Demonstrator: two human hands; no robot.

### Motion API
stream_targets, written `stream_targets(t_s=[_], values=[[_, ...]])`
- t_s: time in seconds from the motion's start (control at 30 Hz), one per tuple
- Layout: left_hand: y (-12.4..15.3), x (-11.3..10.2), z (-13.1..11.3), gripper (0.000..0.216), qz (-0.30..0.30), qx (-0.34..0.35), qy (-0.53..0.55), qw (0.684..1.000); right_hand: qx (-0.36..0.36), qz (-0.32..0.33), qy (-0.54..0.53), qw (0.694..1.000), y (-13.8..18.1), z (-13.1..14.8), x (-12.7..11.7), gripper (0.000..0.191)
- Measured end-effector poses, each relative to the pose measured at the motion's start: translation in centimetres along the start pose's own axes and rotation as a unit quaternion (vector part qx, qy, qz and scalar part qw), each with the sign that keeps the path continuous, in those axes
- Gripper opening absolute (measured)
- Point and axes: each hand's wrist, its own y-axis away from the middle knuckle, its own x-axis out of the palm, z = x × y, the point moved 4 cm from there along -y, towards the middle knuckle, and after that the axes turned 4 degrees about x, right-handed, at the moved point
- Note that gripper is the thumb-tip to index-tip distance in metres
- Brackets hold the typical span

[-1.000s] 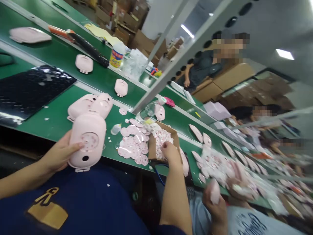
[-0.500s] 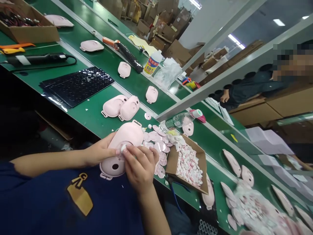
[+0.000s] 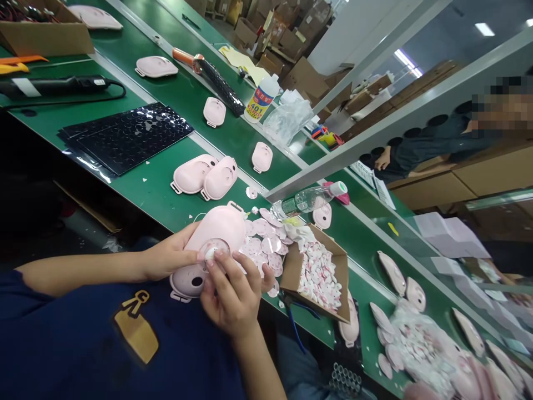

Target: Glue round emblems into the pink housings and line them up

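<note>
A pale pink plastic shell, oval with a loop at each end and a dark round hole, is held tilted in front of my chest. My left hand grips its side, the thumb lying across the front near a round recess. In that recess lies a small white piece, partly hidden by fingers. My right hand is closed, its fingertips pressing on the white piece and the thumb tucked underneath. Just beyond the hands are scattered round pink printed discs.
A cardboard box of small white-and-pink pieces stands to the right, near a clear bottle lying tilted. More pink shells lie on the green bench. Black sheets are at left, a glue bottle behind. Another person is across the bench.
My right fingers have shifted slightly down and left over the recess, and more of its round outline shows. The white piece now sits lower against the shell. The view has moved slightly.
</note>
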Motion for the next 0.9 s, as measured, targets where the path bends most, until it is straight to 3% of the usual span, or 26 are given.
stream_targets(t_s=[0.43, 0.53, 0.6, 0.67, 0.73, 0.77, 0.83, 0.9], values=[[0.0, -0.3, 0.5, 0.073, -0.005, 0.007, -0.025, 1.0, 0.03, 0.056, -0.064, 0.996, 1.4, -0.7, 0.3, 0.067], [0.2, -0.1, -0.1, 0.074, -0.016, 0.008, -0.017, 1.0, 0.123, 0.004, -0.139, 0.983, 2.0, -1.7, 0.4, 0.072], [0.4, -0.1, -0.4, 0.076, -0.02, 0.013, -0.01, 1.0, 0.254, 0.005, -0.261, 0.932, 2.6, -2.7, 1.3, 0.077], [0.5, 0.0, -0.5, 0.077, -0.016, 0.017, -0.005, 1.0, 0.365, 0.041, -0.413, 0.834, 3.4, -2.9, 2.9, 0.083], [0.6, 0.0, -0.5, 0.079, -0.011, 0.022, -0.004, 1.0, 0.421, 0.073, -0.529, 0.733, 3.6, -2.3, 4.1, 0.089], [0.6, 0.1, -0.4, 0.079, -0.01, 0.024, -0.005, 1.0, 0.435, 0.08, -0.562, 0.698, 3.6, -2.0, 4.5, 0.09], [0.6, 0.2, -0.4, 0.08, -0.011, 0.023, -0.008, 1.0, 0.449, 0.079, -0.588, 0.668, 3.3, -1.6, 4.8, 0.087], [0.6, 0.3, -0.5, 0.081, -0.009, 0.022, -0.008, 1.0, 0.452, 0.073, -0.591, 0.664, 2.8, -1.4, 4.6, 0.082]])
